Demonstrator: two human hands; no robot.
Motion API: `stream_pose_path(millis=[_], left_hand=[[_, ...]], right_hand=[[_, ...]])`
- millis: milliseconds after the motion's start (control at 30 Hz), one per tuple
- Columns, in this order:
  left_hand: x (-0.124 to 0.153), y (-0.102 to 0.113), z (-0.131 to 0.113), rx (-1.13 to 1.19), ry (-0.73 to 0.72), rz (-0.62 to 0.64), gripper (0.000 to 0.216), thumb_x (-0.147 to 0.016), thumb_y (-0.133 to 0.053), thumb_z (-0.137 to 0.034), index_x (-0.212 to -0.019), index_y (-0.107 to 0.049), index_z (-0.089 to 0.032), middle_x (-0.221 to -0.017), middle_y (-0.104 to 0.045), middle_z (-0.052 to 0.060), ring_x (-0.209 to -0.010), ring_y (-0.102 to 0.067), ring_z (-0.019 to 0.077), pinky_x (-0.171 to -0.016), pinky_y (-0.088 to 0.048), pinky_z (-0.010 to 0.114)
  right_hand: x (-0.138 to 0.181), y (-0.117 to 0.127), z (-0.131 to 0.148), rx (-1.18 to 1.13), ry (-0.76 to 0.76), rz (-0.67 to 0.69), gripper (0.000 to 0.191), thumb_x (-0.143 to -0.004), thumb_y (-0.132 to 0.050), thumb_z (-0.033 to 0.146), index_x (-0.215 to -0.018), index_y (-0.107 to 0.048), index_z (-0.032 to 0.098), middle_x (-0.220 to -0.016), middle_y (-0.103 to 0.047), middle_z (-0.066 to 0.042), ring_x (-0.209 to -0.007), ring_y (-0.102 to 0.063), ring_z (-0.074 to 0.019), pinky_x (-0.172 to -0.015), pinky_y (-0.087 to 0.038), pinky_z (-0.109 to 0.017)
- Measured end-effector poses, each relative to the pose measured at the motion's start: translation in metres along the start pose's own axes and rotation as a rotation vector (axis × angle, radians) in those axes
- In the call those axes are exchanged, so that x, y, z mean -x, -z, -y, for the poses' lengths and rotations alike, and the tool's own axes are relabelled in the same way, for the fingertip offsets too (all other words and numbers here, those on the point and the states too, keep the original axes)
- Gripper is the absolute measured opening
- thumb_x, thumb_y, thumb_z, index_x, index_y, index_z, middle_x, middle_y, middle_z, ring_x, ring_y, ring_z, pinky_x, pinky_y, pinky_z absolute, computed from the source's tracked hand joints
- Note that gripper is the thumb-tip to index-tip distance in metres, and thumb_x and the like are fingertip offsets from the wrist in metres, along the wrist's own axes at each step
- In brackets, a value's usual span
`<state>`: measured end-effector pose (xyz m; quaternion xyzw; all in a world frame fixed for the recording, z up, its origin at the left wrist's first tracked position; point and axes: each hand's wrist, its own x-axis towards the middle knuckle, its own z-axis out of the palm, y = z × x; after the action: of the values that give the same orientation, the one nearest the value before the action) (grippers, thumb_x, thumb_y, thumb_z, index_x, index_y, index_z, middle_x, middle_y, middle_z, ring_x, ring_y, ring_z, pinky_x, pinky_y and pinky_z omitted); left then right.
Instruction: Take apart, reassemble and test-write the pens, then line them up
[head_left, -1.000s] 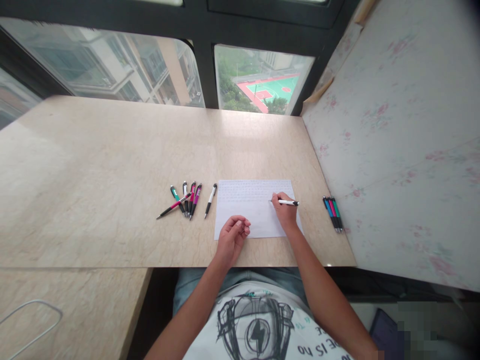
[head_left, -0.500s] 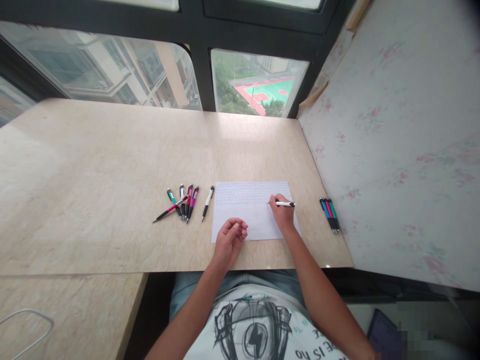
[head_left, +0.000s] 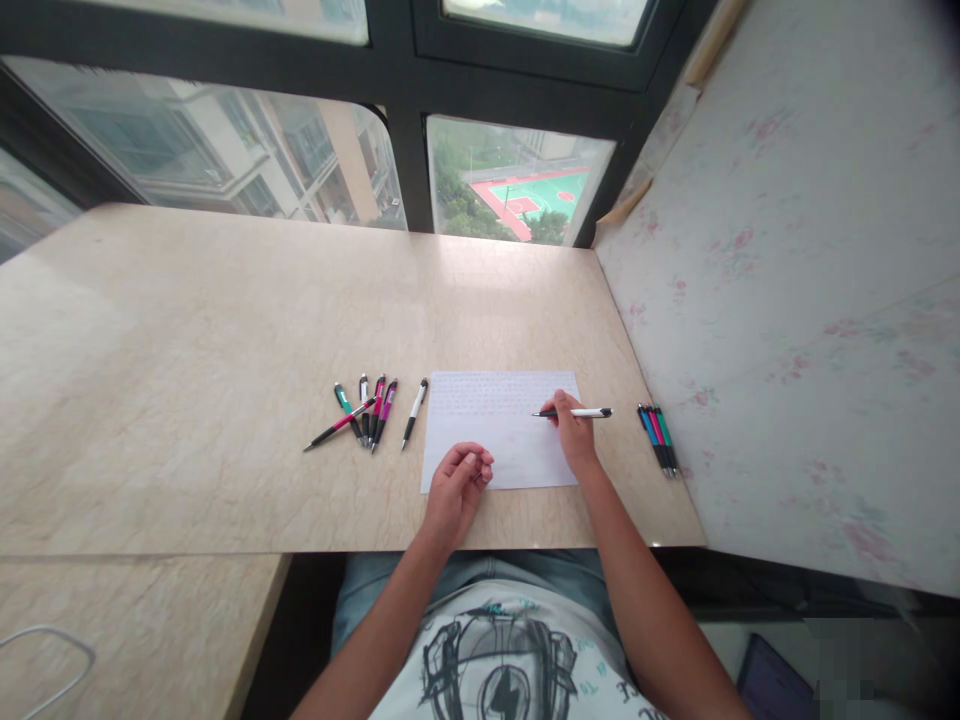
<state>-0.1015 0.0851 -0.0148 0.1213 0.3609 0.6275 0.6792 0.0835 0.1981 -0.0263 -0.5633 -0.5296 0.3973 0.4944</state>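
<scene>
A white sheet of paper (head_left: 502, 450) lies on the stone-like counter, with rows of handwriting across its upper part. My right hand (head_left: 574, 435) is closed around a white and black pen (head_left: 592, 413), held almost level over the paper's right side, tip to the left. Whether the tip touches the paper I cannot tell. On the lower left corner of the sheet rests my left hand (head_left: 457, 485), fingers curled in and thumb against them, with nothing seen in it. Just left of the paper lies another white and black pen (head_left: 415, 413).
Several coloured pens (head_left: 367, 415) lie in a loose, partly crossed pile farther left. More pens (head_left: 658, 440) sit side by side near the papered wall (head_left: 787, 350) on the right. A window (head_left: 517, 180) borders the counter (head_left: 225, 300) at the back. A cable (head_left: 82, 650) lies lower left.
My right hand has shifted slightly right, and the pen in it now shows more of its length. My left hand stays in place on the paper. The view has tilted up a little.
</scene>
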Motion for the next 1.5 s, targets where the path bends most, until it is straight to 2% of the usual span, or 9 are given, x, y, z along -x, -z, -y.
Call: stream_pose_path(millis=[100,200,300,367,500,733,1033,1267,1500], left_hand=[[-0.001,0.001,0.001,-0.010,-0.002,0.002,0.015,-0.080,-0.075,-0.023,-0.092,-0.068,-0.016,-0.084,-0.066,0.004,-0.069,-0.058,0.0083,-0.068,-0.047,0.020],[-0.001,0.002,0.001,-0.012,-0.002,0.003,0.016,-0.080,-0.076,-0.023,-0.092,-0.068,-0.016,-0.084,-0.066,0.004,-0.069,-0.058,0.0083,-0.068,-0.047,0.020],[-0.001,0.002,0.001,-0.016,-0.003,0.008,0.014,-0.080,-0.075,-0.022,-0.092,-0.068,-0.016,-0.084,-0.066,0.004,-0.069,-0.058,0.0084,-0.068,-0.047,0.020],[-0.001,0.001,0.001,-0.018,-0.005,0.013,0.013,-0.081,-0.074,-0.022,-0.091,-0.068,-0.016,-0.084,-0.066,0.004,-0.069,-0.058,0.0084,-0.068,-0.047,0.020],[-0.001,0.002,0.001,-0.015,-0.005,0.012,0.013,-0.081,-0.074,-0.022,-0.091,-0.069,-0.016,-0.084,-0.066,0.004,-0.069,-0.058,0.0081,-0.069,-0.047,0.020],[-0.001,0.001,0.001,-0.011,-0.002,0.014,0.012,-0.081,-0.074,-0.021,-0.090,-0.069,-0.015,-0.084,-0.066,0.004,-0.069,-0.058,0.0079,-0.069,-0.048,0.019],[0.000,0.000,0.000,0.004,0.002,0.012,0.014,-0.080,-0.075,-0.021,-0.090,-0.069,-0.015,-0.084,-0.066,0.004,-0.069,-0.058,0.0076,-0.068,-0.047,0.019],[-0.001,0.001,0.001,0.004,-0.002,0.019,0.013,-0.081,-0.074,-0.021,-0.091,-0.069,-0.015,-0.085,-0.066,0.004,-0.069,-0.058,0.0076,-0.068,-0.047,0.018],[-0.001,0.001,0.000,0.005,0.001,0.018,0.013,-0.080,-0.074,-0.020,-0.091,-0.069,-0.015,-0.085,-0.066,0.004,-0.069,-0.059,0.0076,-0.069,-0.048,0.019]], right_hand=[[0.007,0.002,0.010,-0.082,-0.064,0.068,0.049,-0.087,-0.054,0.064,-0.073,-0.066,0.019,-0.062,-0.057,0.000,-0.052,-0.048,-0.0125,-0.049,-0.038,-0.026],[0.021,0.004,0.022,-0.158,-0.158,0.192,0.047,-0.083,-0.063,0.059,-0.106,-0.069,0.018,-0.056,-0.053,0.004,-0.046,-0.043,-0.0108,-0.043,-0.033,-0.024],[0.037,0.005,0.028,-0.156,-0.250,0.297,0.083,-0.079,-0.070,0.055,-0.147,-0.040,0.018,-0.051,-0.052,0.009,-0.041,-0.040,-0.0105,-0.039,-0.030,-0.022],[0.045,0.005,0.029,-0.111,-0.249,0.314,0.096,-0.079,-0.070,0.052,-0.155,-0.022,0.018,-0.052,-0.056,0.009,-0.042,-0.043,-0.0112,-0.040,-0.034,-0.022],[0.055,0.004,0.029,-0.085,-0.232,0.296,0.081,-0.084,-0.067,0.049,-0.151,-0.033,0.022,-0.052,-0.057,0.007,-0.043,-0.042,-0.0108,-0.042,-0.035,-0.021],[0.063,0.001,0.042,-0.400,-0.287,0.249,0.066,-0.089,-0.059,0.056,-0.143,-0.041,0.023,-0.050,-0.044,0.011,-0.041,-0.032,-0.0093,-0.040,-0.024,-0.021],[0.071,0.000,0.044,-0.341,-0.179,0.165,0.048,-0.093,-0.056,0.047,-0.133,-0.047,0.021,-0.048,-0.045,0.011,-0.043,-0.034,-0.0086,-0.045,-0.027,-0.020],[0.072,0.000,0.042,-0.328,-0.174,0.167,0.046,-0.093,-0.055,0.046,-0.131,-0.047,0.021,-0.048,-0.046,0.011,-0.043,-0.034,-0.0085,-0.045,-0.027,-0.020],[0.072,-0.002,0.046,-0.440,-0.211,0.205,0.062,-0.094,-0.055,0.049,-0.146,-0.038,0.020,-0.052,-0.044,0.010,-0.044,-0.033,-0.0092,-0.044,-0.026,-0.021]])
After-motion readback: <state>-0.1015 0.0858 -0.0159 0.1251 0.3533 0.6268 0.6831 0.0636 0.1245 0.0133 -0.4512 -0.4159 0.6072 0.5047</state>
